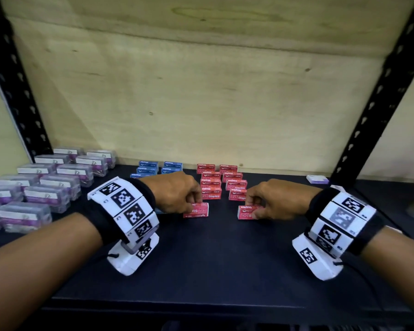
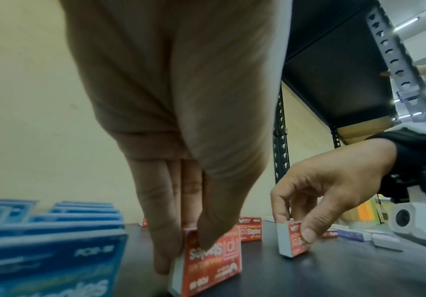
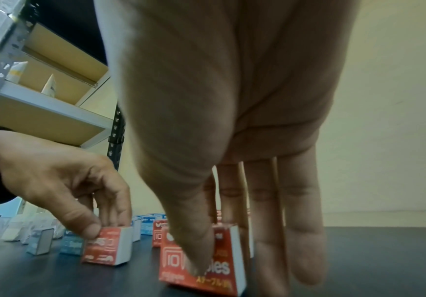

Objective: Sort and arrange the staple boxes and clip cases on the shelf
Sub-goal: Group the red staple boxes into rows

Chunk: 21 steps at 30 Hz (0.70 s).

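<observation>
Two rows of red staple boxes (image 1: 221, 181) stand at mid-shelf. At the front of the left row my left hand (image 1: 177, 195) pinches one red staple box (image 1: 196, 210) (image 2: 206, 261) between thumb and fingers, upright on the black shelf (image 1: 215, 259). My right hand (image 1: 270, 201) pinches another red staple box (image 1: 247, 212) (image 3: 201, 259) at the front of the right row, also standing on the shelf. Blue staple boxes (image 1: 157, 169) sit behind my left hand. Clear clip cases (image 1: 46, 182) with purple labels fill the left side.
A plywood back panel (image 1: 201, 91) closes the rear. Black slotted uprights (image 1: 14, 80) (image 1: 378, 91) flank the bay. Small white-and-purple boxes (image 1: 317, 179) lie at the back right. Bare black shelf stretches in front of my hands.
</observation>
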Tool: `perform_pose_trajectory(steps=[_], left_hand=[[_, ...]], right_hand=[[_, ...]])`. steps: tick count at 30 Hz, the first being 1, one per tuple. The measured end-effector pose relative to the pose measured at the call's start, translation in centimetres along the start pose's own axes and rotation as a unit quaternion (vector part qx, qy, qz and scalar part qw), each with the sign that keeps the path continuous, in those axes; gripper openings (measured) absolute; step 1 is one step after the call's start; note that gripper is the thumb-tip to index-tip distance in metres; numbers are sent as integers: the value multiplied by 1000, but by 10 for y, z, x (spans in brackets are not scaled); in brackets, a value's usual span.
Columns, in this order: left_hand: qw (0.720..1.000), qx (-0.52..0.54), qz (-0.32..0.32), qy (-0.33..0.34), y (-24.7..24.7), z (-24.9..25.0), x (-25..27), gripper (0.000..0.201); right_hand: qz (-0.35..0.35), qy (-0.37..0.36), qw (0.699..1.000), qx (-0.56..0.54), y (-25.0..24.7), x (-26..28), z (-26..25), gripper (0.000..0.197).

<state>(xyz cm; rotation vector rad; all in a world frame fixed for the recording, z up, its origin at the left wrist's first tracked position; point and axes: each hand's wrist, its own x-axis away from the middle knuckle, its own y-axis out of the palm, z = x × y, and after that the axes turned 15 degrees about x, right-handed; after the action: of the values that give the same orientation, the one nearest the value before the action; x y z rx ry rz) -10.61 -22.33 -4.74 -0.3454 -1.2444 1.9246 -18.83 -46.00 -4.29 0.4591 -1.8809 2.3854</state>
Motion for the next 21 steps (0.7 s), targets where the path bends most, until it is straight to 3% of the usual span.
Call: perform_pose_trajectory(steps=[5, 21], left_hand=[[1000, -4, 22, 11, 2, 6, -16, 28], [999, 23, 0, 45, 9, 15, -38, 25]], right_hand=[[2, 11, 1000, 25, -1, -9, 2, 19], [28, -8, 999, 40, 1, -30, -8, 19]])
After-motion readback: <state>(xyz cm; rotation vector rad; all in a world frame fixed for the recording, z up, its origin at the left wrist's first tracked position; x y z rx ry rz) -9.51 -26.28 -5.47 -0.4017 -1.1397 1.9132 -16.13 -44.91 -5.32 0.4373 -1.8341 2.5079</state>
